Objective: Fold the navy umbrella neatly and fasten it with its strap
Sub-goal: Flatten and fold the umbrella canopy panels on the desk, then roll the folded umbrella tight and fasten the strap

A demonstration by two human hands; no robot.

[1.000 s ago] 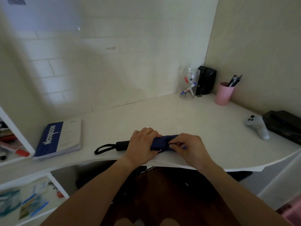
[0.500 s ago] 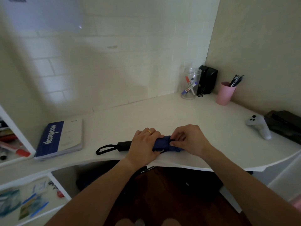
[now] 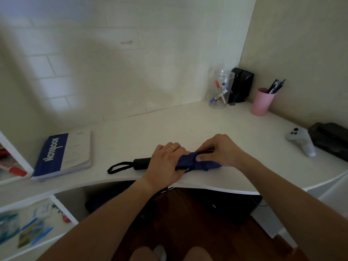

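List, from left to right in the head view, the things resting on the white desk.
notebook → umbrella → clear jar → black speaker → pink cup → white controller → black case

You see the navy umbrella [image 3: 190, 162] lying on its side near the front edge of the white desk [image 3: 188, 129], its length running left to right. It is collapsed, and the navy cloth is bunched and creased, not smooth. Its black handle [image 3: 141, 163] points to the left, and a black wrist loop [image 3: 119, 166] lies flat on the desk beyond it. The middle part of the umbrella is covered, so you cannot tell where the strap is.
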